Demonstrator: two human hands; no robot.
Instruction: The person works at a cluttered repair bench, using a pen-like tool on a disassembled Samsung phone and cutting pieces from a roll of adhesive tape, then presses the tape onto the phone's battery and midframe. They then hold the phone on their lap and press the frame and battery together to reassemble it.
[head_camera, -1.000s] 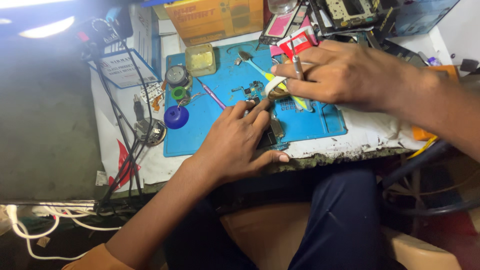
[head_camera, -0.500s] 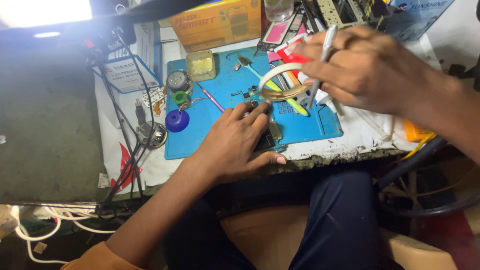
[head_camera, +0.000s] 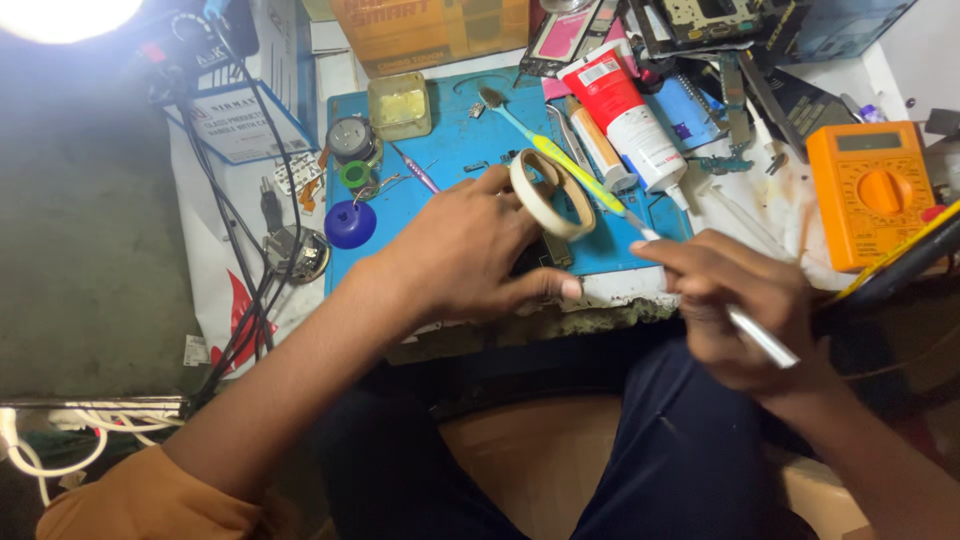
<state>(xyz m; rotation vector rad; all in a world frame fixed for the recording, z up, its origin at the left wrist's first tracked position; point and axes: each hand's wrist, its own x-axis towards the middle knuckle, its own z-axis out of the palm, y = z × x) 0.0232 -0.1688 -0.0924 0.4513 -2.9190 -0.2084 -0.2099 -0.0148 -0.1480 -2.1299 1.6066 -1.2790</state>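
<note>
Blue matting (head_camera: 455, 140) covers the counter (head_camera: 700, 215) in the upper middle of the head view, and much of it is hidden under clutter and the person's arms. A bright lamp glare at the upper left corner washes out that part of the frame. Along the top edge, a cardboard box (head_camera: 440, 30), circuit boards and a dark case are cut off. The right forearm runs out of the frame at the lower right.

The left hand (head_camera: 465, 250) lies at the centre of the frame, palm down over the near edge of the matting, fingers curled on a small dark thing beneath them that cannot be made out. A roll of pale tape (head_camera: 552, 192) stands on edge just beyond the left hand's fingertips, touching them. A yellow-green toothbrush (head_camera: 560, 160) runs slantwise behind the roll, partly hidden by it.

The right hand (head_camera: 745, 310) is at the right of centre, below the counter's edge, closed around a slim silver tool (head_camera: 760, 338); motion blur smears the hand, and the tool's tip cannot be told. The two hands are apart, the tape roll lying above the gap between them, nearer the left.

A red-and-white tube (head_camera: 625, 110) lies beyond the toothbrush, and an orange multimeter (head_camera: 870, 190) sits at the right.
</note>
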